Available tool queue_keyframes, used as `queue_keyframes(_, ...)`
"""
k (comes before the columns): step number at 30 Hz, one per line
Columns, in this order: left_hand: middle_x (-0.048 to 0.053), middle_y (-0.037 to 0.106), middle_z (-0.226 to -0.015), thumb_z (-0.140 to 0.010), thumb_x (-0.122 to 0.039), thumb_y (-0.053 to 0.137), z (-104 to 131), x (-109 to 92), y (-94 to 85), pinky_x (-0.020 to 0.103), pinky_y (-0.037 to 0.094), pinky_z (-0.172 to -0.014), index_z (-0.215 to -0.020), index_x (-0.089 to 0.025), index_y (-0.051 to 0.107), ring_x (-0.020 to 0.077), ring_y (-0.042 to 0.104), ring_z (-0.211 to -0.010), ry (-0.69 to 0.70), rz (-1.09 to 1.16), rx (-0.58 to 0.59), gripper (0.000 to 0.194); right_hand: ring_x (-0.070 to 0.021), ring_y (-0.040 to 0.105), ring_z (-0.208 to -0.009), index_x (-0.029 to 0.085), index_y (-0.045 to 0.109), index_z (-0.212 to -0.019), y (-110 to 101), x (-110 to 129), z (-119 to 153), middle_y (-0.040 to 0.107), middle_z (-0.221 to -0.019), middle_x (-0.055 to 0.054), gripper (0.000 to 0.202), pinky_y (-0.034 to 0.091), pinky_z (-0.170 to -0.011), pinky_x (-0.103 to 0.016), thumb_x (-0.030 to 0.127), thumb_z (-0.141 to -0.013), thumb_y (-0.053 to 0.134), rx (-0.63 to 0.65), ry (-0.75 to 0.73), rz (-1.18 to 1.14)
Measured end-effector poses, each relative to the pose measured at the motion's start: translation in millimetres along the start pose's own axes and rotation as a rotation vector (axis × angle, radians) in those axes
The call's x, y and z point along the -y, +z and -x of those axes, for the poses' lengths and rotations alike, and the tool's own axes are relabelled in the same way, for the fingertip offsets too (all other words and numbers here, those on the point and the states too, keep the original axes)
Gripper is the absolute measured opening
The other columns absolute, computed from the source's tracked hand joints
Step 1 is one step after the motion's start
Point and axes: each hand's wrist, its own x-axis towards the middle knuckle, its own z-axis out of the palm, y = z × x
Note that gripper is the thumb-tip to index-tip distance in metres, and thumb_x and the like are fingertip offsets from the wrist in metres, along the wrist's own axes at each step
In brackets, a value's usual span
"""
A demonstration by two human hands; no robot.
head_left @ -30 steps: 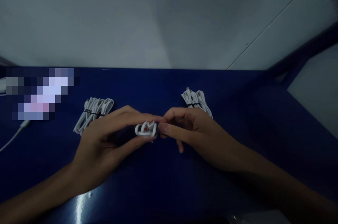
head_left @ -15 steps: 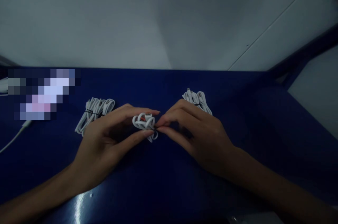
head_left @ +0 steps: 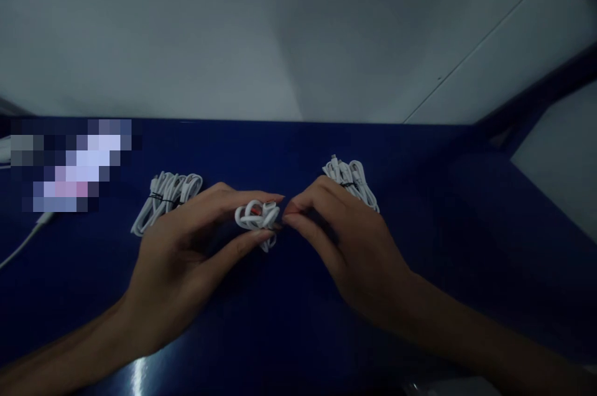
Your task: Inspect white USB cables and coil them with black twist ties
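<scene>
Between the thumb and fingers of my left hand (head_left: 186, 240) is a coiled white cable (head_left: 254, 216), held above the blue table, its loops bunched and end-on to me. A bit of orange shows among the loops. My right hand (head_left: 354, 240) is closed in a pinch just right of the coil; whatever its fingertips hold, if anything, is too small to make out. Behind my left hand lie tied white cables (head_left: 163, 197) with black ties round them. More bundled white cables (head_left: 349, 178), also with a black tie, lie partly hidden behind my right hand.
A lit, pixelated device (head_left: 84, 163) lies at the left, with a white cord (head_left: 25, 240) running from its near end. The blue table (head_left: 261, 153) meets a pale wall (head_left: 233, 41) at the back. A dark blue frame bar (head_left: 536, 88) slants at the right.
My right fingertips have moved slightly right and up, away from the coil. The coil has turned a little in my left hand, which stays almost in place.
</scene>
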Motion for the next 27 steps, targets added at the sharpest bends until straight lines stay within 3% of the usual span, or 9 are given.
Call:
queue_keyframes(3, -0.008, 0.082, -0.110, -0.099, -0.031, 0.087, 1, 1, -1.0, 0.025, 0.063, -0.085, -0.129, -0.047, 0.082, 0.0157, 0.075, -0.092, 0.030, -0.051, 0.029, 0.035, -0.0108, 0.064, -0.069, 0.022, 0.075, -0.097, -7, 3, -4, 0.069, -0.085, 0.003, 0.024, 0.051, -0.060, -0.024, 0.031, -0.116, 0.063, 0.194, 0.372, -0.295)
queue_keyframes(6, -0.007, 0.084, -0.111, -0.101, -0.029, 0.084, 0, 2, -1.6, 0.028, 0.064, -0.087, -0.131, -0.047, 0.081, 0.0166, 0.076, -0.091, 0.061, -0.083, 0.047, 0.035, -0.0078, 0.060, -0.058, 0.021, 0.073, -0.087, -14, -1, -8, 0.067, -0.079, 0.004, 0.040, 0.051, -0.059, -0.024, 0.044, -0.116, 0.059, 0.341, 0.579, -0.546)
queue_keyframes(9, -0.006, 0.085, -0.110, -0.098, -0.033, 0.087, -3, 2, -0.9, 0.033, 0.066, -0.089, -0.127, -0.045, 0.084, 0.0197, 0.079, -0.095, 0.045, -0.069, -0.068, 0.032, -0.0062, 0.060, -0.055, 0.018, 0.068, -0.078, -19, -6, -10, 0.067, -0.079, 0.003, 0.047, 0.053, -0.059, -0.023, 0.044, -0.116, 0.060, 0.243, 0.599, -0.583)
queue_keyframes(11, -0.005, 0.087, -0.110, -0.095, -0.037, 0.090, -5, 2, 0.3, 0.037, 0.067, -0.094, -0.125, -0.041, 0.085, 0.0224, 0.081, -0.097, -0.012, -0.004, -0.138, 0.031, -0.0073, 0.062, -0.058, 0.019, 0.070, -0.081, -20, -6, -10, 0.069, -0.081, 0.002, 0.042, 0.053, -0.057, -0.022, 0.043, -0.114, 0.064, 0.089, 0.521, -0.496)
queue_keyframes(14, -0.003, 0.088, -0.114, -0.093, -0.036, 0.092, -6, 1, 1.9, 0.040, 0.069, -0.098, -0.124, -0.040, 0.085, 0.0245, 0.084, -0.097, -0.081, 0.102, -0.112, 0.032, -0.0090, 0.065, -0.061, 0.021, 0.075, -0.092, -18, -4, -7, 0.073, -0.088, 0.002, 0.027, 0.054, -0.056, -0.022, 0.036, -0.113, 0.067, -0.040, 0.333, -0.365)
queue_keyframes(16, -0.004, 0.087, -0.114, -0.093, -0.032, 0.092, -5, 0, 2.1, 0.039, 0.070, -0.097, -0.121, -0.040, 0.086, 0.0244, 0.084, -0.100, -0.080, 0.141, -0.080, 0.030, -0.0117, 0.071, -0.074, 0.024, 0.077, -0.106, -13, -2, -5, 0.076, -0.096, 0.001, 0.006, 0.059, -0.064, -0.023, 0.024, -0.109, 0.072, -0.065, 0.183, -0.273)
queue_keyframes(19, -0.004, 0.086, -0.114, -0.094, -0.025, 0.091, -4, -1, 1.3, 0.037, 0.071, -0.097, -0.121, -0.040, 0.087, 0.0230, 0.082, -0.105, -0.057, 0.179, -0.059, 0.031, -0.0152, 0.075, -0.094, 0.023, 0.075, -0.116, -7, -3, -2, 0.076, -0.110, -0.001, 0.018, 0.064, -0.080, -0.027, 0.011, -0.103, 0.078, -0.045, -0.028, -0.139)
queue_keyframes(23, -0.005, 0.085, -0.116, -0.094, -0.021, 0.091, -3, -3, 1.0, 0.031, 0.071, -0.096, -0.122, -0.040, 0.087, 0.0207, 0.082, -0.105, -0.083, 0.226, -0.021, 0.034, -0.0162, 0.074, -0.095, 0.019, 0.074, -0.113, -4, -9, -1, 0.075, -0.109, -0.006, 0.012, 0.065, -0.082, -0.030, 0.008, -0.107, 0.072, -0.035, -0.276, 0.016)
queue_keyframes(27, -0.006, 0.085, -0.115, -0.095, -0.018, 0.088, -5, -4, 2.2, 0.027, 0.072, -0.093, -0.122, -0.042, 0.087, 0.0198, 0.083, -0.104, -0.092, 0.254, 0.024, 0.036, -0.0146, 0.074, -0.088, 0.012, 0.076, -0.107, -4, -10, -1, 0.076, -0.101, -0.008, 0.007, 0.064, -0.078, -0.027, 0.007, -0.108, 0.071, -0.078, -0.362, 0.119)
